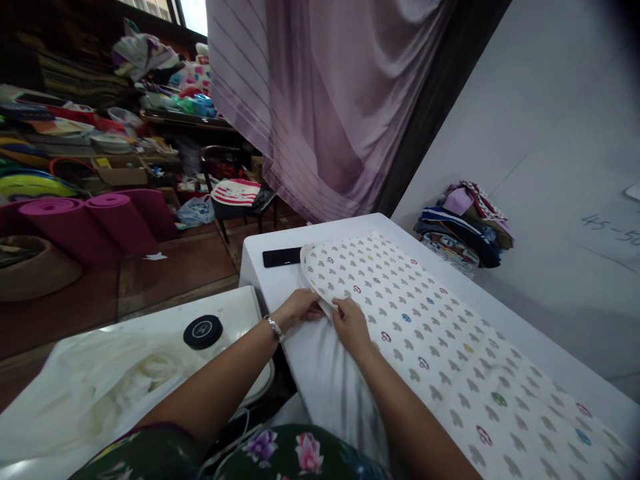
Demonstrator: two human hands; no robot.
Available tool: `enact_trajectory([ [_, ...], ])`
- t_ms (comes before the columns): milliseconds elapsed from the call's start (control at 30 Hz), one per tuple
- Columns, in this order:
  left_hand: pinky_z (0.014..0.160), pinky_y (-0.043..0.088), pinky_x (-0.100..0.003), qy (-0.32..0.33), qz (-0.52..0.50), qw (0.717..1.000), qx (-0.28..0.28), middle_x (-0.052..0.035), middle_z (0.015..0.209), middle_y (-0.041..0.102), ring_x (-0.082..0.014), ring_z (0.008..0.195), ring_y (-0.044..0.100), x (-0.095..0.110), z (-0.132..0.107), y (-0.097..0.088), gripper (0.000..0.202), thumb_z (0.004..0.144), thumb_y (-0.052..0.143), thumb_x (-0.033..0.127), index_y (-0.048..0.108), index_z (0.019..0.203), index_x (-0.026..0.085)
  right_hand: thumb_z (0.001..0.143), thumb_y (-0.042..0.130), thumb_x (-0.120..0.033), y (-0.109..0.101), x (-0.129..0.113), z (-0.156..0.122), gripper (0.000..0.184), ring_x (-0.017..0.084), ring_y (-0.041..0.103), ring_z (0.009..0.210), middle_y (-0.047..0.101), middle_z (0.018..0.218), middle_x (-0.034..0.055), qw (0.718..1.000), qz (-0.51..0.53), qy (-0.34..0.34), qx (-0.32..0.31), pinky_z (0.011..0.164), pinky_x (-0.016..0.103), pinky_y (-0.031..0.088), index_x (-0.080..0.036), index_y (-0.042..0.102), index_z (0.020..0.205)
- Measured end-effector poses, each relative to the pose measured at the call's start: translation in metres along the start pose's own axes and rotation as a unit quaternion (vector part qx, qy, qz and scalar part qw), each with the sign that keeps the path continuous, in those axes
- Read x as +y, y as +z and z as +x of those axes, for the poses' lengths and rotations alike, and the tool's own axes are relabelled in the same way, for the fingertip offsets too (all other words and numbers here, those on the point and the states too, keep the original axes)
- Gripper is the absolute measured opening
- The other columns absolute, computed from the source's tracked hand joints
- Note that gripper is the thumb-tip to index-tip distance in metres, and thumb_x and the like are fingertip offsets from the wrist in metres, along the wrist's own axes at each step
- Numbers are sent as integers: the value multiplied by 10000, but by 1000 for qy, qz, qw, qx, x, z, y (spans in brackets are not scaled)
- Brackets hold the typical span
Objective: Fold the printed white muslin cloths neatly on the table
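Observation:
A cream cloth (425,320) printed with small grey and coloured shapes lies stretched along a white table (350,223). My left hand (296,308), with a bracelet on the wrist, pinches the cloth's near edge, fingers closed on it. My right hand (351,325) lies just beside it on the same edge, fingers curled and pressing the cloth down. The two hands almost touch.
A black phone (283,257) lies on the table's far corner. Left of me stand a white surface with a black round disc (203,331) and a translucent plastic bag (95,387). Folded fabrics (463,227) are stacked by the wall. Rolled pink mats (85,223) and a chair (235,190) stand on the floor.

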State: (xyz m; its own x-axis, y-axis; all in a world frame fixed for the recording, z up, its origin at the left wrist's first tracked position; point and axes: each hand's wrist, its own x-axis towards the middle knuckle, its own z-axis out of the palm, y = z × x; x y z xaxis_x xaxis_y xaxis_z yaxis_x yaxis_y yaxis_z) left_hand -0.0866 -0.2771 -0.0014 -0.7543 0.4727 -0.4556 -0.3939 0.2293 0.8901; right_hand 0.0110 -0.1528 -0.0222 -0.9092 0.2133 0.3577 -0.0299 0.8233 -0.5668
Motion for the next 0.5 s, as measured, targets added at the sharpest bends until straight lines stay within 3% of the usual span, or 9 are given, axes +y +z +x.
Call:
enact_trajectory([
  [167,559,537,-223,-5,-63,998,-12,-50,668,668,-123,556,634,-4,-8,-4,131,719,600,225,568,804,130,838,443,-154,-1,-9,-3,255,167,550,846,577,938,48,997,-65,-21,-37,746,268,438,-201,607,1028],
  [500,480,494,-178,11,-77,997,1,0,602,608,-83,484,575,-6,-11,-1,143,700,631,205,520,765,144,872,418,-156,-2,-20,-6,259,160,550,796,563,935,48,981,-165,-32,-95,649,244,425,-240,598,1038],
])
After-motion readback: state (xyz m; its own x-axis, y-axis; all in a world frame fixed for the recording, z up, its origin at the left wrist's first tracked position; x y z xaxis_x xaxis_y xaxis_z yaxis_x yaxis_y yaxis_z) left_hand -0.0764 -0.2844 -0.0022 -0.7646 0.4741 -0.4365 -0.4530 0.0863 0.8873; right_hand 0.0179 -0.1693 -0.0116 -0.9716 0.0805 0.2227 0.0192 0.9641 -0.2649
